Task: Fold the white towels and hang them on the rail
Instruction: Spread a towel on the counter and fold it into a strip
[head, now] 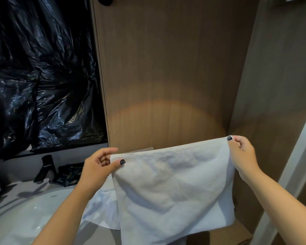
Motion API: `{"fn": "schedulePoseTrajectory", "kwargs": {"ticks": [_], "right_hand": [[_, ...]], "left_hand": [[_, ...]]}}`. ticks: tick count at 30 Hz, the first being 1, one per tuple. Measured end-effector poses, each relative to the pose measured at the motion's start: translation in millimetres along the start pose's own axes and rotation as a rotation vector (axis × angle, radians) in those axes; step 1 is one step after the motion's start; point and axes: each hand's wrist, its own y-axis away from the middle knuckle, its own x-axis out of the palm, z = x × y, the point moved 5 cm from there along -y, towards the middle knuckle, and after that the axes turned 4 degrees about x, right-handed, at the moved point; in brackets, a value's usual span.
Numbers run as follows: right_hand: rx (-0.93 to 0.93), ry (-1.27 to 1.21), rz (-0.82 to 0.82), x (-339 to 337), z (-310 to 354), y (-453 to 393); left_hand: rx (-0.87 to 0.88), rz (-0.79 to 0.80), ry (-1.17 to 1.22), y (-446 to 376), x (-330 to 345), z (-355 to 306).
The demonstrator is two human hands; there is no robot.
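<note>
A folded white towel [173,188] hangs spread out in front of a brown wood-panel wall. My left hand [99,167] pinches its top left corner between thumb and fingers. My right hand [240,152] pinches the top right corner, slightly higher. Just behind the towel's top edge a short piece of a clear rail or bracket [140,150] shows; the towel hides the remainder. A second white towel [104,209] lies crumpled below my left forearm on the counter edge.
A white basin and counter [25,209] lie at the lower left, with a black tap [46,168] and dark packets [69,175] behind. Black plastic sheeting [42,76] covers the mirror area. A wood side wall [272,85] closes in the right.
</note>
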Motion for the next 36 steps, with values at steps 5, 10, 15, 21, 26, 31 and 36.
{"fn": "schedulePoseTrajectory", "kwargs": {"ticks": [5, 10, 15, 21, 26, 31, 36], "right_hand": [[0.007, 0.001, 0.074, 6.0, -11.0, 6.0], [0.005, -0.006, 0.123, 13.6, -22.7, 8.6], [0.008, 0.043, 0.164, 22.2, -35.4, 5.9], [-0.027, 0.07, 0.289, 37.8, -50.8, 15.8], [-0.017, 0.081, 0.403, 57.1, -71.8, 29.7], [-0.046, 0.204, 0.577, 67.4, -90.0, 38.9], [-0.107, 0.311, 0.651, 87.1, -88.9, 36.0]], "left_hand": [[0.021, -0.047, -0.201, -0.6, -5.5, 2.3], [0.048, -0.144, -0.311, 3.1, -1.7, 4.2], [0.085, -0.282, -0.461, 11.7, 1.6, 6.7], [0.045, -0.346, -0.644, 43.4, -7.0, 17.4], [-0.074, -0.415, -0.576, 89.1, -23.9, 32.1], [-0.242, -0.192, -0.512, 110.1, -45.6, 42.6], [-0.276, -0.121, -0.733, 89.1, -58.7, 42.7]]}}
